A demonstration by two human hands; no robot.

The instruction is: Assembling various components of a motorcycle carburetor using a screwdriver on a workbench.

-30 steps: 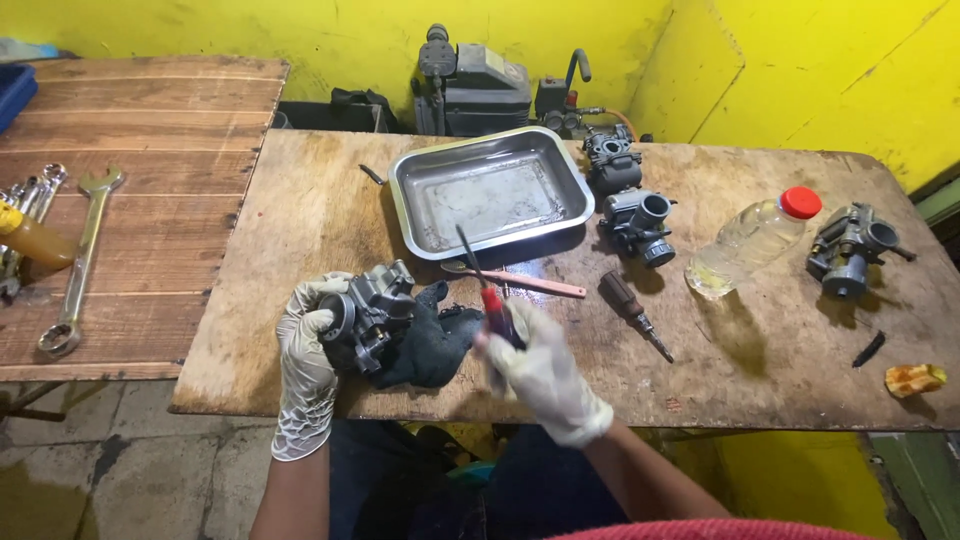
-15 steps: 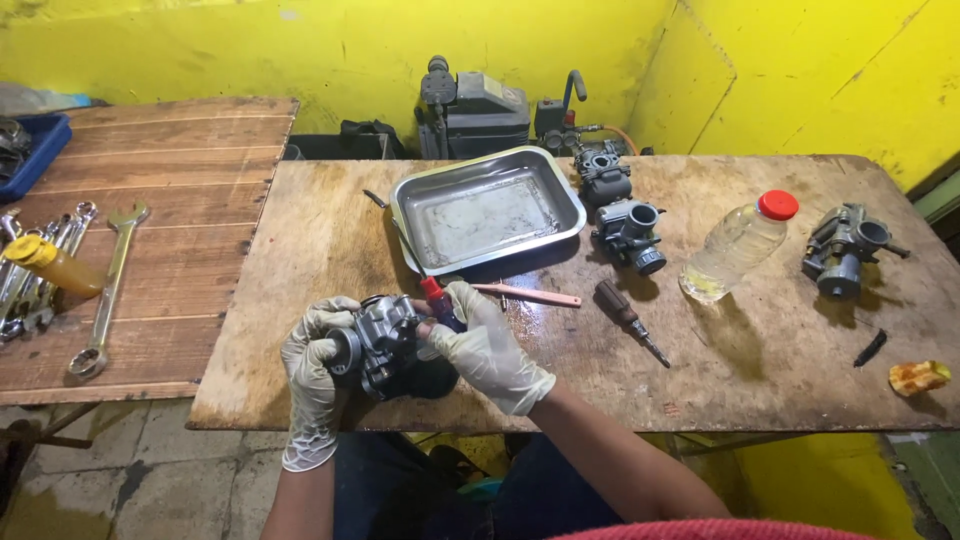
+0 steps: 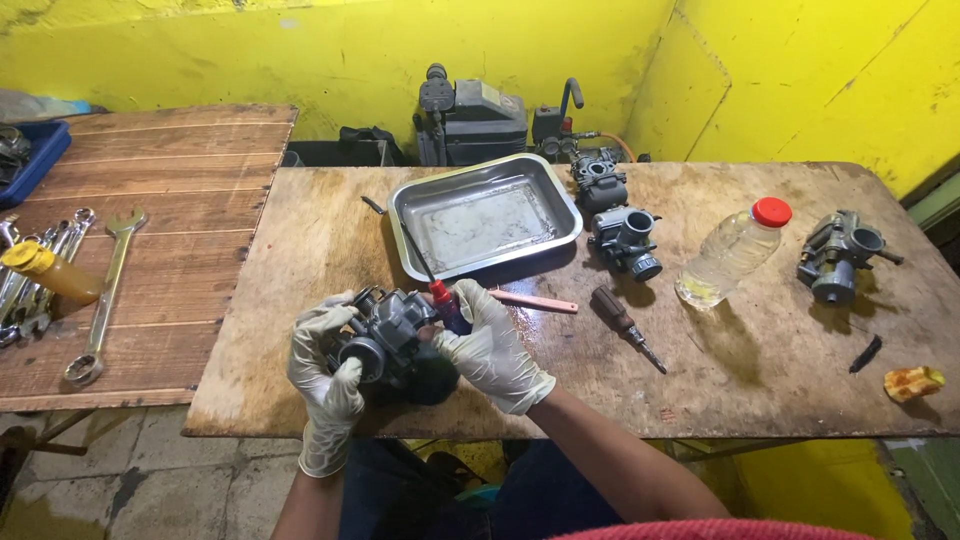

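**A:** At the near edge of the worn table (image 3: 300,300), left to right: my left hand (image 3: 325,385) wraps the carburetor (image 3: 395,345), gloved fingers curled tight round its left side and round intake mouth. My right hand (image 3: 495,350) is closed on the red-handled screwdriver (image 3: 438,295), fingers pinched narrow on the grip, right against the carb top.

**B:** Orientation?

**A:** Carb sits just above the table edge, between both hands. Long axis roughly left-right, bore mouth facing down-left toward me. Screwdriver runs up-left to down-right; thin end points toward the steel tray (image 3: 485,215). Which end is on the carb I can't tell, it's hidden by my fingers.

**B:** Tips for the step?

**A:** My read: keep the left grip firm so the body can't twist, hold the tool square to the screw, press before turning, small turns. Work over the table, so a loose part can't fall to the floor.

**B:** Clutter?

**A:** Pink tool (image 3: 535,301) and brown-handled screwdriver (image 3: 625,327) lie just right, apart from my hands.
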